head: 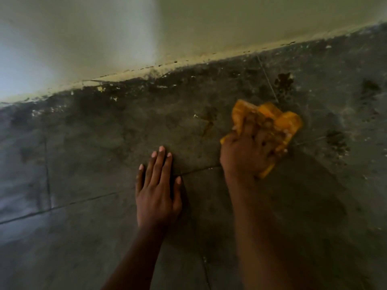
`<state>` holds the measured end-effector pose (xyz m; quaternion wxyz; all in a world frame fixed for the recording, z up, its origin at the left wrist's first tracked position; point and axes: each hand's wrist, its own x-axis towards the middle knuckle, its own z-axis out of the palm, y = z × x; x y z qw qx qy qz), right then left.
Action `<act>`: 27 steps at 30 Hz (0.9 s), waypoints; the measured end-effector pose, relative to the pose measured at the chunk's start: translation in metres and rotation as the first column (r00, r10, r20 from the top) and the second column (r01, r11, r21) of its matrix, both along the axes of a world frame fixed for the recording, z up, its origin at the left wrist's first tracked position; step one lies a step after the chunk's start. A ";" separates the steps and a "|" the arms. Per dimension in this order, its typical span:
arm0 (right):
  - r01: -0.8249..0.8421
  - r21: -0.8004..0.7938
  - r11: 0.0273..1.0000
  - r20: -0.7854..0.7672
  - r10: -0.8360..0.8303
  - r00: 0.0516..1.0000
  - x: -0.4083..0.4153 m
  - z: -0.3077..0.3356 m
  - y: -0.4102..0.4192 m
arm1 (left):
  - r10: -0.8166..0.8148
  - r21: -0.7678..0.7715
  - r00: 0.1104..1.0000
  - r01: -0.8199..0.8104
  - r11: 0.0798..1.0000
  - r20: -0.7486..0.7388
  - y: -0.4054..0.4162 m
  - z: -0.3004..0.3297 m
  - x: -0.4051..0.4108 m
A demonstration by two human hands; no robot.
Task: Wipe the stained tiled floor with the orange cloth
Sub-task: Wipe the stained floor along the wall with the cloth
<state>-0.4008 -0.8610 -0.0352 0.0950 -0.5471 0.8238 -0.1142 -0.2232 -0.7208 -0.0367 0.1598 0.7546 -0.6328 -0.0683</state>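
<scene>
We see dim light | glow on wall [25, 65] at left | floor [104, 143] murky | soft blur throughout | edges bowed

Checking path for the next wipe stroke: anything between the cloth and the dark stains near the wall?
Nothing visible. The right hand grips the orange cloth on the floor, and the dark stain just beyond it has only bare tile between. The left hand lies flat, off to the side.
</scene>
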 end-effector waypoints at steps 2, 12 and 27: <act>-0.228 -0.027 0.973 -0.086 0.225 0.971 0.020 0.005 0.003 | -0.005 0.001 1.000 0.005 1.000 0.005 -0.002 0.003 0.000; -0.431 0.134 0.893 -0.124 0.446 0.886 -0.019 0.024 -0.034 | -0.009 0.051 0.999 0.007 0.999 0.040 -0.003 0.003 0.000; -0.571 0.001 0.821 -0.108 0.568 0.816 0.057 0.013 -0.071 | 0.004 0.107 0.996 -0.013 0.994 0.085 -0.005 0.008 -0.003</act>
